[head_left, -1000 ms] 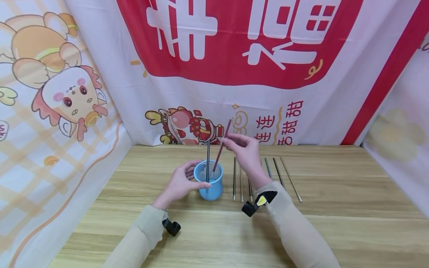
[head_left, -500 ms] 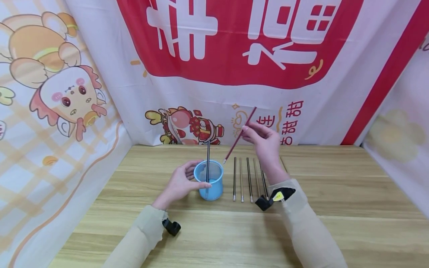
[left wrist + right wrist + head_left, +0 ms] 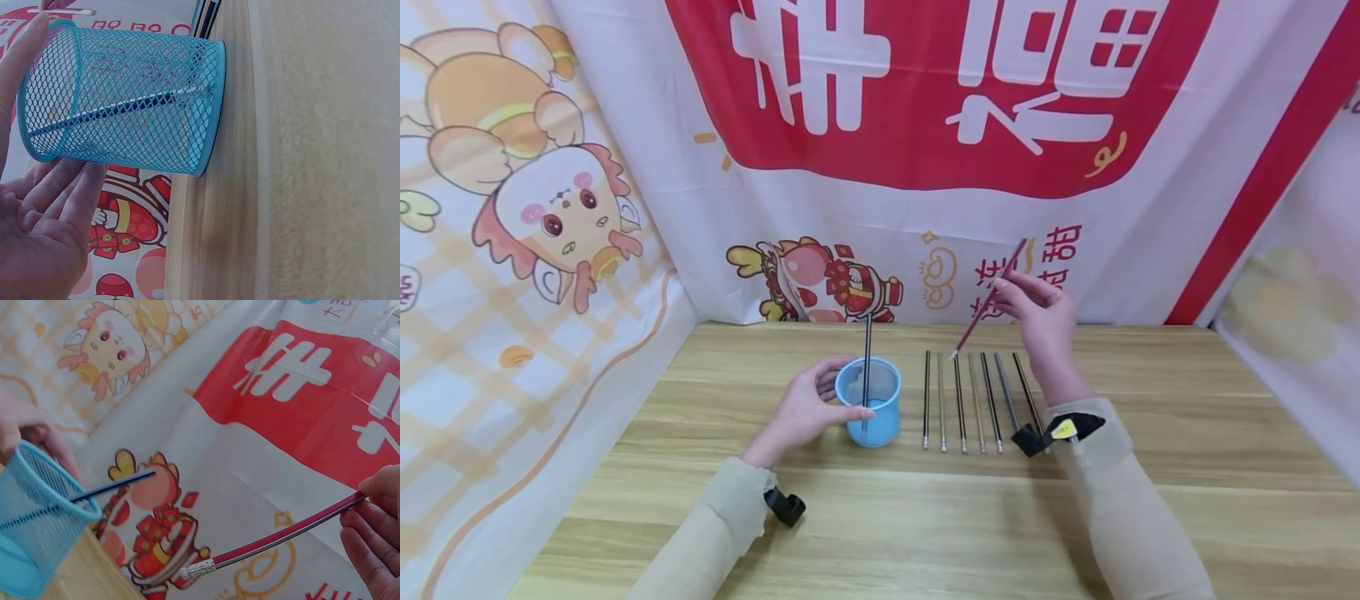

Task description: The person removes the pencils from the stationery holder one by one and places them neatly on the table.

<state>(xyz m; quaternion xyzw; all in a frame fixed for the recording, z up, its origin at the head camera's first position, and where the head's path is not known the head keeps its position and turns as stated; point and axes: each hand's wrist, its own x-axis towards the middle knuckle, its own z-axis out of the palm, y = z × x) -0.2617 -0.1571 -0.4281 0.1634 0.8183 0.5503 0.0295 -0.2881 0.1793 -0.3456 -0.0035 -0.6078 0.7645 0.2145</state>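
Note:
My left hand (image 3: pixel 797 412) holds a light-blue mesh pencil cup (image 3: pixel 883 423), thumb at the near side and fingers round the left. The cup stands upright on the table. One dark pencil (image 3: pixel 868 337) leans inside it, eraser end down in the left wrist view. Off to the right, my right hand (image 3: pixel 1047 327) pinches a red pencil (image 3: pixel 973 325) near its upper end, in the air above the table's back edge. The red pencil slants, its metal-banded eraser end (image 3: pixel 200 569) low and towards the cup. Its top end is hidden by the fingers in the right wrist view.
Right of the cup, several black, natural-wood and grey pencils (image 3: pixel 977 408) lie side by side on the wooden table (image 3: pixel 880 517), eraser ends nearest me. The right forearm partly covers the rightmost ones. A printed cloth (image 3: pixel 820 200) hangs along the back and sides.
My right hand has lifted the red pencil out of the cup and carried it right, past the cup's rim and over the row's far end. My left hand stays on the cup.

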